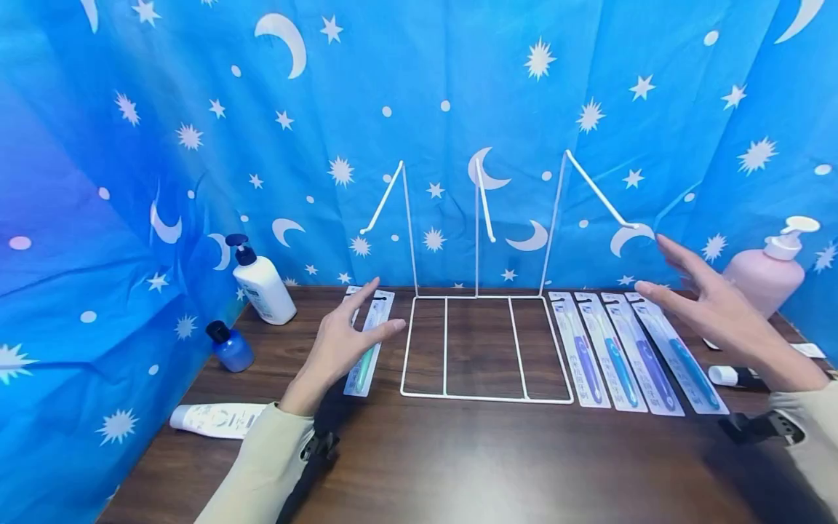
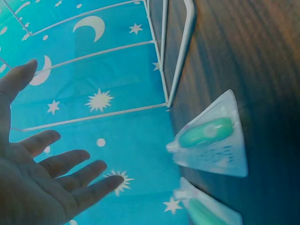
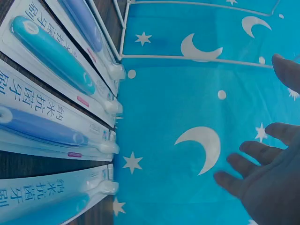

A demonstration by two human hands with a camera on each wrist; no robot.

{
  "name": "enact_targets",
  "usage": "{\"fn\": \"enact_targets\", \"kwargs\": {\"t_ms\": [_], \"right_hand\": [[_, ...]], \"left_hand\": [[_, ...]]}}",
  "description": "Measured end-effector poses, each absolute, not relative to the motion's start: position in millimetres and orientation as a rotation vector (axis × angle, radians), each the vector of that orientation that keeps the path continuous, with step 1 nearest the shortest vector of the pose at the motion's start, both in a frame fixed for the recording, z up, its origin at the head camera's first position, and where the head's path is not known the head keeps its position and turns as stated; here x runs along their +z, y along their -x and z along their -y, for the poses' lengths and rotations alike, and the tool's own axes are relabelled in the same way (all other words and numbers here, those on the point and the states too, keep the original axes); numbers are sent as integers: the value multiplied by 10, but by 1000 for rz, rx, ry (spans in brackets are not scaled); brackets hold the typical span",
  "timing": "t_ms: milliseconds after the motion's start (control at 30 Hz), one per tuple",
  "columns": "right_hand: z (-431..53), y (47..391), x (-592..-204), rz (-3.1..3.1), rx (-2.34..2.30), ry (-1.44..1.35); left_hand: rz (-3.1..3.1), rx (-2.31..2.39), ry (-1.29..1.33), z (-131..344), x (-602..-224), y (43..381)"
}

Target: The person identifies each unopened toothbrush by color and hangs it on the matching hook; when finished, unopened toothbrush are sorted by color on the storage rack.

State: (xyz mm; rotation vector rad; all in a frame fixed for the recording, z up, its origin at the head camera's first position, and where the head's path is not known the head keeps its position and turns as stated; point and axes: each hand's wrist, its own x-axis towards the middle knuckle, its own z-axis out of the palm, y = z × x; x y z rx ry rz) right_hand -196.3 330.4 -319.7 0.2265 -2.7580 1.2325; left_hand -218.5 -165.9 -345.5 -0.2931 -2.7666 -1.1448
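Observation:
My left hand (image 1: 340, 338) hovers with spread, straight fingers over the left side of the table, holding nothing. Beneath it lie two packaged green toothbrushes; one toothbrush pack (image 1: 374, 349) shows beside the thumb, the other is mostly hidden by the hand. In the left wrist view, both green-handled packs (image 2: 208, 136) are apart from the fingers. My right hand (image 1: 720, 309), also empty with fingers extended, is raised above the right side. Several toothbrush packs (image 1: 583, 356) with purple and blue handles lie there in a row. Between the hands stands a white wire rack (image 1: 484, 399) with three upright hooks.
At left are a white pump bottle (image 1: 265, 291), a small blue bottle (image 1: 230, 348) and a white tube (image 1: 219, 420). A pink pump bottle (image 1: 762, 280) and a white-capped tube (image 1: 723, 375) are at right. A blue star-and-moon cloth (image 1: 445, 65) hangs behind the table (image 1: 471, 466).

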Motion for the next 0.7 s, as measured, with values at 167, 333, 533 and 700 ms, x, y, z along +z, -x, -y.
{"fn": "enact_targets", "kwargs": {"t_ms": [167, 333, 533, 700], "right_hand": [[-3395, 1996, -3244, 2686, 1285, -187], [-3466, 2070, -3288, 2625, 1252, -146], [-3540, 2129, -3350, 2617, 1255, -86], [-3598, 2196, -3397, 2627, 1287, -18]], "left_hand": [[2761, -1208, 278, 1682, -3584, 2200], [2739, -1322, 250, 1699, -3693, 2213], [2734, -1370, 209, 1673, -3802, 2233], [2718, -1430, 206, 1635, -3856, 2245]]}}
